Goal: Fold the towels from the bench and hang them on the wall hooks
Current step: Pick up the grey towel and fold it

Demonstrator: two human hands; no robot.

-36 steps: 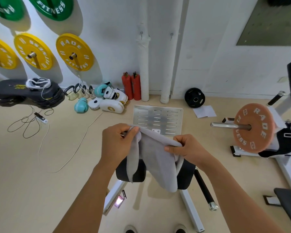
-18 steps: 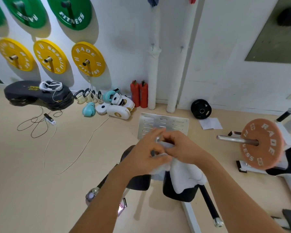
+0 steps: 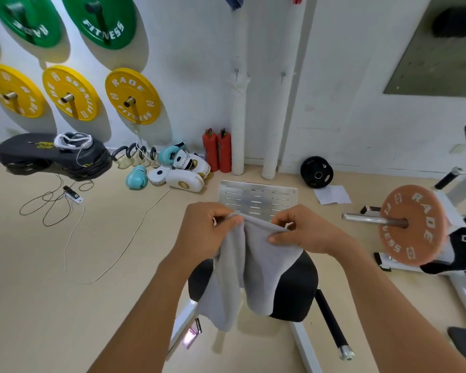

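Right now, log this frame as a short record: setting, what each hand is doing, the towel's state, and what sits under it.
setting: gym floor by a white wall with yellow weight plates on pegs
left hand: pinches the top edge of the grey cloth towel
right hand: pinches the same edge, further right
towel state: held up in the air, draped down in loose folds, not yet hung
below towel: black padded bench seat
floor beyond: perforated metal plate, two red fire extinguishers
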